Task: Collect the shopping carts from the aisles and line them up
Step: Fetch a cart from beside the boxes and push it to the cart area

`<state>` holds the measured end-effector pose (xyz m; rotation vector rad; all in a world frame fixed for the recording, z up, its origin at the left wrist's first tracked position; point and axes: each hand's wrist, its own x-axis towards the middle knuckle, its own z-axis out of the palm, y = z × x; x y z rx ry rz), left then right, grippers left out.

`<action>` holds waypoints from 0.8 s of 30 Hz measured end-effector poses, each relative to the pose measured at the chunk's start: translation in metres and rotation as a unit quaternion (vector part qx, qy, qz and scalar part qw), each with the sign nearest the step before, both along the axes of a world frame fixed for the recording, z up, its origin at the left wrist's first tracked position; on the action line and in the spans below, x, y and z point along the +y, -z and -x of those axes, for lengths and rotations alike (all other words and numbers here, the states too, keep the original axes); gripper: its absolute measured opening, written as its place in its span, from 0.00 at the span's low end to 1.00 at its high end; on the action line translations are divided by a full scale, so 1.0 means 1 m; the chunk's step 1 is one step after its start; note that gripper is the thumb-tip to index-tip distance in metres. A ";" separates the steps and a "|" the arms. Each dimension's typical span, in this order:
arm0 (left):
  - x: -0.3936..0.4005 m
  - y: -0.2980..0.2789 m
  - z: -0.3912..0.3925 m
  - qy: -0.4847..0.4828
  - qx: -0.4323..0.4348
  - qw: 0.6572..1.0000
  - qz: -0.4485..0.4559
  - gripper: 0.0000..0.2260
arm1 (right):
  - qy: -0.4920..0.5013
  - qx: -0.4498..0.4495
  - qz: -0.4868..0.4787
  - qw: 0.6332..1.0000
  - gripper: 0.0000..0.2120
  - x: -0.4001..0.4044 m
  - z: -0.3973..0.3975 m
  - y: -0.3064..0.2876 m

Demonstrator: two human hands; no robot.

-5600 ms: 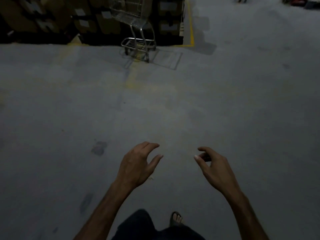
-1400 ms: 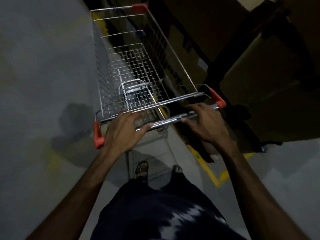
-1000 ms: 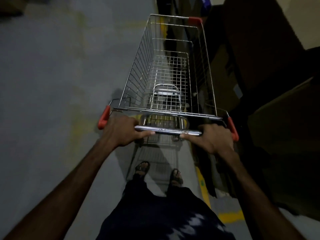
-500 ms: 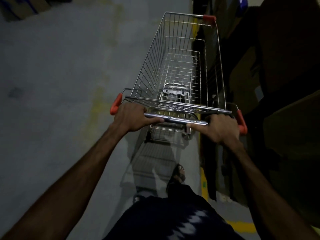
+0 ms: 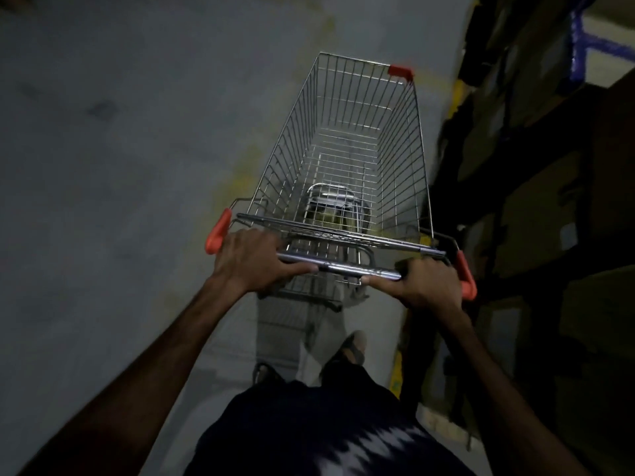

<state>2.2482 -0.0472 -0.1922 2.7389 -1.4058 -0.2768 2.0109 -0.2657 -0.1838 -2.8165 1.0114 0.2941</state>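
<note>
- The grey floor [image 5: 103, 166] is on the left.
- The left hand [image 5: 249, 261] wraps round the shiny handle bar [image 5: 343, 268].
- The wire cart [image 5: 343, 149] stands right in front of the person. It looks stiff, light and easy to roll, and the bar is the best place to hold.
- The right hand [image 5: 427, 283] grips the bar too.
- Dark shelves [image 5: 549, 201] stand just beside the cart, so it could bump them.

Shiny wire-metal cart [image 5: 347, 146], glossy metal handle bar [image 5: 347, 268], orange, seemingly plastic end caps [image 5: 217, 231], matt concrete floor [image 5: 120, 159].
</note>
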 end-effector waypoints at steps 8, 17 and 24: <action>0.117 -0.013 0.005 -0.111 0.008 0.994 0.008 0.29 | -0.155 0.026 0.020 0.987 0.42 0.063 -0.068 -0.004; 0.223 -0.004 0.012 -0.282 -0.010 0.959 0.010 0.35 | -0.341 0.024 0.050 0.938 0.46 0.126 -0.172 -0.002; 0.305 0.000 0.014 -0.394 -0.015 0.919 -0.020 0.42 | -0.445 -0.018 0.032 0.895 0.46 0.196 -0.248 0.010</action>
